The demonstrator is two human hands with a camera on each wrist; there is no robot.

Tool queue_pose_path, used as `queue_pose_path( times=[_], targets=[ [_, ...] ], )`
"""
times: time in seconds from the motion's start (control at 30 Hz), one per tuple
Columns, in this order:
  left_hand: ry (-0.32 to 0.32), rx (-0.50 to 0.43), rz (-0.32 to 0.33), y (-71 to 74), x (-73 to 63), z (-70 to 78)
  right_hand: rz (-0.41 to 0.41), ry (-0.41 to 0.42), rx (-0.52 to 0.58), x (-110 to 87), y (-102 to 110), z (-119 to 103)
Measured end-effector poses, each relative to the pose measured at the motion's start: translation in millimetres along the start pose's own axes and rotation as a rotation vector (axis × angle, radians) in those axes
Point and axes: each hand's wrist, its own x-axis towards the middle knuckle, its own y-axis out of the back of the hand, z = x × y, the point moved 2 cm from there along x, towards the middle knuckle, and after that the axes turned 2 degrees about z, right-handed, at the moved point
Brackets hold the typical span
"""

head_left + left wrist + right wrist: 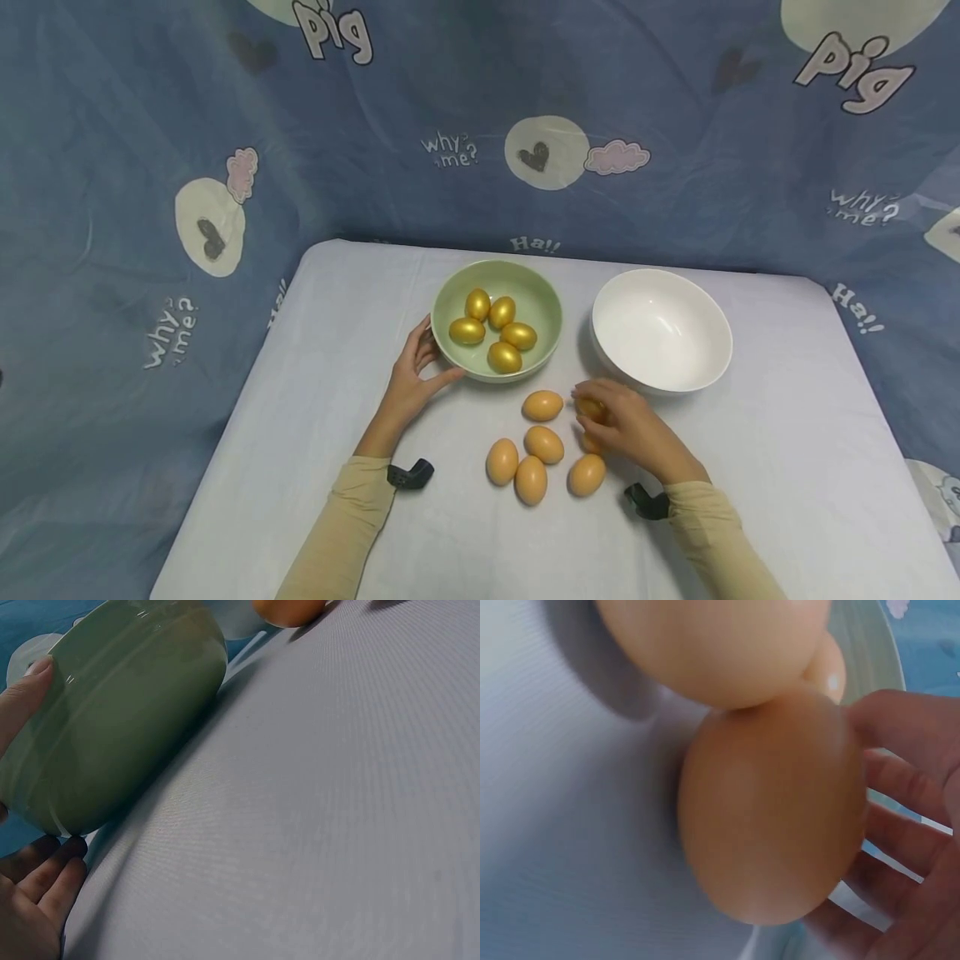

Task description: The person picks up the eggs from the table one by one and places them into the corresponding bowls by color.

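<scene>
In the head view a light green bowl (551,333) holds several golden eggs (504,357). My left hand (411,375) holds this bowl at its left side, thumb by the near rim and fingers against the wall; the left wrist view shows the thumb on the green bowl (135,712) and fingertips at its base. My right hand (630,423) has its fingers curled round a golden-looking egg (591,408), partly covered by the hand. Under the right thumb a brown egg (592,442) shows in part. In the right wrist view, a brown egg (772,817) stands large before the fingers.
Several brown eggs (544,445) lie on the white-covered table (450,533) between the hands. A white bowl (660,329) with no eggs in it stands at the back right, behind the right hand. A blue printed cloth (375,167) hangs behind the table.
</scene>
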Motion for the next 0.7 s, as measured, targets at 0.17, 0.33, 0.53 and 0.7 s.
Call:
queue_pose_path(
  times=[0.17, 0.33, 0.53, 0.7],
  targets=[
    [0.002, 0.002, 0.001, -0.2, 0.3, 1.0, 0.008, -0.004, -0.013, -1.0, -2.4, 3.8],
    [0.0, 0.003, -0.001, 0.2, 0.2, 1.1, 0.028, 0.005, -0.016, -1.2, -3.2, 4.3],
    [0.004, 0.007, 0.001, -0.3, 0.2, 0.0, 0.039, 0.02, -0.024, -1.9, -3.8, 3.5],
    [0.008, 0.006, 0.001, -0.8, 0.4, -1.7, 0.036, 0.021, -0.013, -1.8, -3.4, 1.8]
  ],
)
